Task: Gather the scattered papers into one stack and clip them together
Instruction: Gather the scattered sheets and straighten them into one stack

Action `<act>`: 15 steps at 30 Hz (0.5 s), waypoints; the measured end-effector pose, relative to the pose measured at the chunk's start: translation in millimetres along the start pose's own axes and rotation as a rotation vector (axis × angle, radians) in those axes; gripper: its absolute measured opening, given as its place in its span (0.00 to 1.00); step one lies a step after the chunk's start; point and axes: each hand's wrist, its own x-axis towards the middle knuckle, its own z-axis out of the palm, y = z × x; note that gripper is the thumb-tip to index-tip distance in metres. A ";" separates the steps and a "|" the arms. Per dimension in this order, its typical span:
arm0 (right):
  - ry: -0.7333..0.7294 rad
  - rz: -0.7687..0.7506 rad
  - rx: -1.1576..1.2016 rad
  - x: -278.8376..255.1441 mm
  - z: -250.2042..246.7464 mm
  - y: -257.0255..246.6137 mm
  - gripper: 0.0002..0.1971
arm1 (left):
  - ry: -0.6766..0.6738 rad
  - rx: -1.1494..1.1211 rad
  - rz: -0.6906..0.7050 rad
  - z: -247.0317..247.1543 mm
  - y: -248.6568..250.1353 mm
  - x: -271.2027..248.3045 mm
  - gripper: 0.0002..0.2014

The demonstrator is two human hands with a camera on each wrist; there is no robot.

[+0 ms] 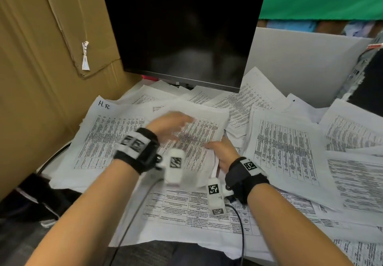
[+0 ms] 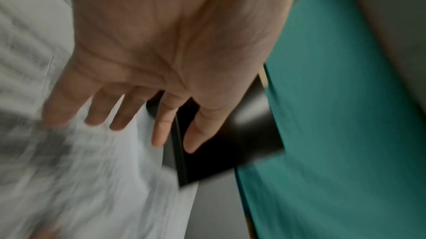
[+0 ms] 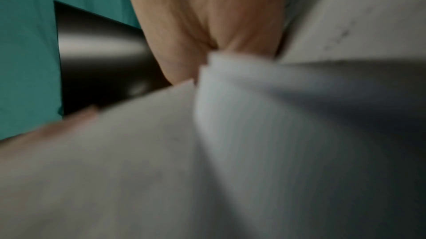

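Printed white sheets lie scattered over the desk, among them one marked "H.R." [image 1: 107, 133] at the left and a table-covered sheet [image 1: 284, 147] at the right. A small stack of papers [image 1: 199, 133] is lifted at the middle. My right hand [image 1: 222, 151] pinches the stack's near right edge; in the right wrist view the paper edges [image 3: 221, 79] sit between thumb and fingers [image 3: 184, 42]. My left hand [image 1: 170, 123], blurred, hovers over the stack with fingers [image 2: 119, 111] spread and straight, holding nothing. No clip is in view.
A dark monitor [image 1: 182, 33] stands behind the papers. A cardboard wall [image 1: 41, 58] closes the left side and a grey panel [image 1: 300, 62] the back right. More sheets [image 1: 196, 214] lie near the front edge, crossed by black cables [image 1: 241, 228]. A black object [image 1: 35, 197] sits front left.
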 end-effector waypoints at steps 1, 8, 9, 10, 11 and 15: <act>0.008 0.013 -0.003 2.5 -0.5 1.2 0.25 | 0.157 -0.059 0.005 -25.5 -4.9 -0.9 0.18; 0.048 0.083 -0.045 14.6 -4.8 6.8 0.19 | 0.740 0.142 -0.409 -156.7 -87.3 -19.7 0.24; 0.040 0.083 -0.042 13.6 -4.6 6.6 0.19 | 0.715 0.193 -0.426 -159.5 -94.0 -21.0 0.24; 0.038 0.082 -0.033 13.9 -4.6 6.6 0.19 | 0.699 0.241 -0.427 -161.1 -98.6 -21.5 0.24; 0.032 0.079 -0.015 12.6 -4.7 6.1 0.18 | 0.691 0.288 -0.417 -160.4 -100.3 -23.4 0.23; -0.028 0.059 0.047 10.7 -6.8 6.4 0.20 | 0.686 0.471 -0.289 -155.4 -100.8 -21.5 0.19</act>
